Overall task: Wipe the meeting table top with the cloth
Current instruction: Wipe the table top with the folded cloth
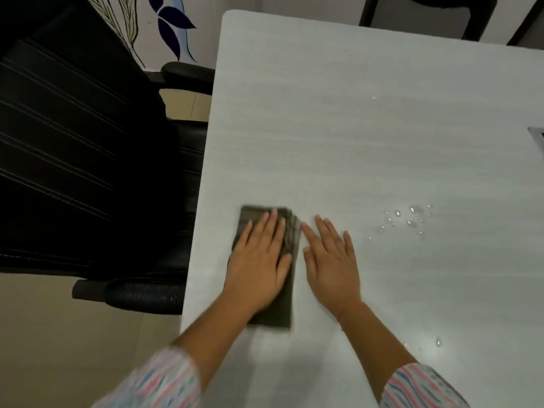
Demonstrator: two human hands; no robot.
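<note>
Pale grey worktop [353, 113], faint grain, seen from above; its left edge and far left corner are in view. Cloth [281, 312]: dark, folded to a long narrow rectangle, lying flat on the worktop near the left edge, long side running away from the person. Cloth outline slightly blurred. Left hand [259, 260] lies palm down on the cloth and covers its middle; fingers [272, 222] straight and close together, pressing flat, tips just short of the cloth's far end, not curled round anything. Right hand [332, 266] palm down on the bare worktop just right of the cloth; fingers [322, 231] straight, a little spread, holding nothing. Its index tip sits at the cloth's right edge; cannot tell whether it touches. Both forearms bare, with striped sleeves [164, 378] in pink, blue and white at the bottom of the view. Water drops [409, 219] are scattered on the worktop right of the right hand, well apart from the cloth; a few more drops [438, 341] lie nearer, beside the right forearm. Black chair [73, 142] stands against the left edge, one armrest [141, 293] near the cloth end of the worktop. A second dark chair [426, 13] is at the far side. Metal-rimmed fitting [536, 134] is cut off at the right margin. Wall beyond bears painted leaves [173, 25].
</note>
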